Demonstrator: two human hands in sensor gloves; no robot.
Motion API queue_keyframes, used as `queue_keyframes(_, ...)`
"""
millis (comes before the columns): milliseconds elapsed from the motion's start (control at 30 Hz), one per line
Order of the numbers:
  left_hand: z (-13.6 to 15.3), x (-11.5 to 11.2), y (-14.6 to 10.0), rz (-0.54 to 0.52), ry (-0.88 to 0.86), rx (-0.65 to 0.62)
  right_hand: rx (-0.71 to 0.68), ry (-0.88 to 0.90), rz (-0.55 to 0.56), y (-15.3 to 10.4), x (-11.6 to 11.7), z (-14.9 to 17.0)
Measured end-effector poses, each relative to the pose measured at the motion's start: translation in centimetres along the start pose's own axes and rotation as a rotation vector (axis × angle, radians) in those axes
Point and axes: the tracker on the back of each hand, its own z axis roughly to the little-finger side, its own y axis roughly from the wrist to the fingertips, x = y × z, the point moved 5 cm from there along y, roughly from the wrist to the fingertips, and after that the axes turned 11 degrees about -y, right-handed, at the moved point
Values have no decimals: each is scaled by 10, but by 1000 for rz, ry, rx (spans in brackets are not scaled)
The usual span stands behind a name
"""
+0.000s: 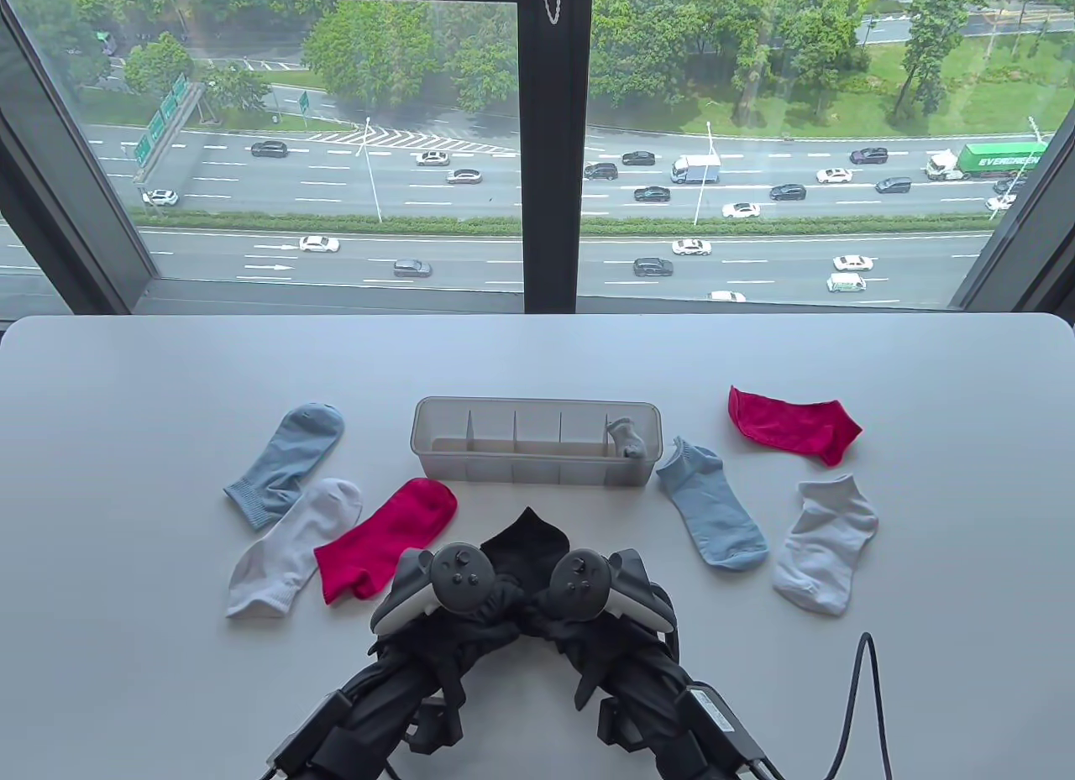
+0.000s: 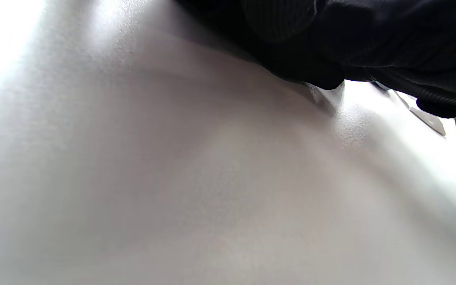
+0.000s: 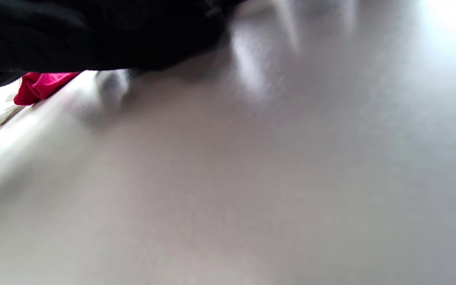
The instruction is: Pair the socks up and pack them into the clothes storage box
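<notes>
Black sock bunched under my left hand and right hand near table's front, both grips hidden by trackers, cannot tell, box just beyond, grey sock in its rightmost slot.

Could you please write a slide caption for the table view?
Both gloved hands work black sock fabric near a translucent divided storage box, six socks around.

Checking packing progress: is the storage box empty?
No. The storage box holds one gray sock bundle in its rightmost compartment; the other compartments look empty.
</notes>
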Motion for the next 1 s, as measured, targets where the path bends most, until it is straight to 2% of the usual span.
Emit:
queue_keyframes(67,0,-3,1,1,7,6,-3,-1,27,-2,-1,0)
queue_keyframes(167,0,-5,2,-5,10,5,-31,-70,2,-4,1,0)
queue_keyframes(300,4,-4,2,11,-29,11,17,-169,90,-3,-5,-3)
queue_keyframes(433,3,2,-3,-52,-11,15,37,-142,86,-2,-5,-3)
queue_keyframes(533,3,-3,-1,-18,33,36,46,-108,73,-1,-3,-2)
queue_keyframes(667,0,-3,3,-42,59,42,47,-76,99,-3,-6,0)
queue_keyframes(733,1,-4,3,-39,54,40,-8,-76,49,-3,-4,0)
queue_keyframes(867,5,-1,3,-25,5,35,33,-173,66,-1,-4,-3)
queue_keyframes(1000,6,-1,0,-20,18,37,46,-161,77,0,-4,-3)
